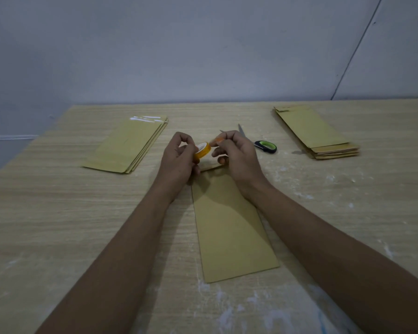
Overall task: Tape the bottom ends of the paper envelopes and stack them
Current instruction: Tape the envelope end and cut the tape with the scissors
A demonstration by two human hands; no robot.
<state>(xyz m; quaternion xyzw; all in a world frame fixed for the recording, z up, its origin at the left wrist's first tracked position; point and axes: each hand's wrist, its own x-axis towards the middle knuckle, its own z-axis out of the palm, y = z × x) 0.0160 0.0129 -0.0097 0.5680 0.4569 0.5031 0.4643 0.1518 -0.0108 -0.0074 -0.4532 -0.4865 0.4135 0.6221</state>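
Holding a small roll of orange tape (202,150) above the middle of the table (58,213), the left hand (179,160) has its fingers curled round the roll, which is tilted so its pale core faces up and to the right. The right hand (234,153) is close beside it, with thumb and forefinger pinched together at the roll's far right edge; they seem to be gripping the loose end of the tape, though the strip itself is too thin and blurred to make out for sure. The two hands are near each other but not quite touching, both raised just over the far end of a single brown paper envelope (229,232). That envelope lies flat and lengthwise on the table between the forearms, its near end towards the person and its far end hidden under the hands.

To the far left lies a neat stack of envelopes (128,145), with shiny clear tape catching the light across its far end. To the far right, well apart from it, lies another stack of envelopes (316,133), fanned a little at its near end. A pair of scissors (263,144) with a black and green handle lies just right of the right hand, blades pointing away. White dusty smears mark the wood-grain tabletop near the front and right.
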